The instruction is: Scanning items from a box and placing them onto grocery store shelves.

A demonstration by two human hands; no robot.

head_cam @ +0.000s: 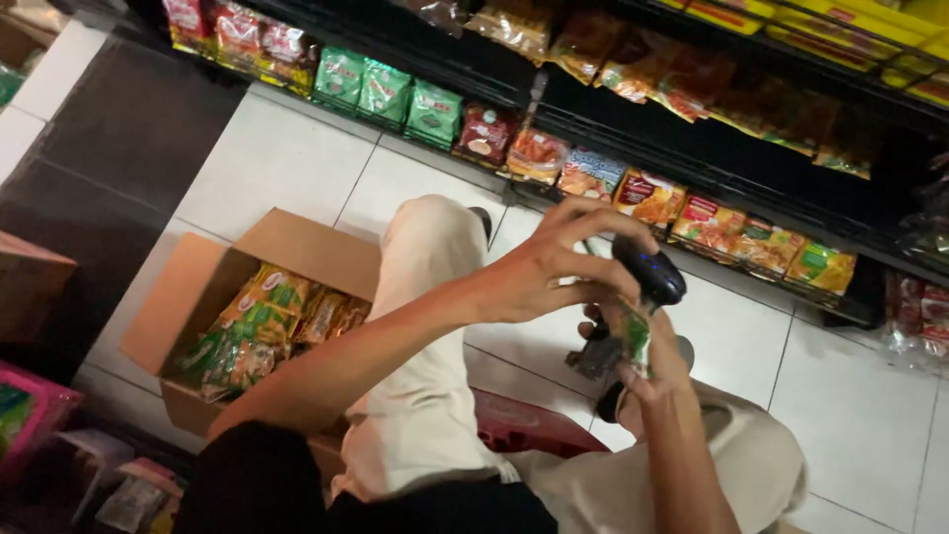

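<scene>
Squatting over white floor tiles (287, 163), open room at 10 o'clock btwn cardboard box (198, 297) and bottom shelf (633, 158). Left hand (554, 267) curled round black handheld scanner (647, 269), center frame. Right hand (652, 371) at 5 o'clock of scanner, gripping small green sachet (635, 336) just below it. Box at 8 o'clock, flaps open, packed w/ green-yellow packets (252, 331). Shelf edge runs 11 to 3 o'clock: green, red, orange packs in a row. Pink bin (25, 415) cut off at 8 o'clock. Sachet print too blurred to make out.
</scene>
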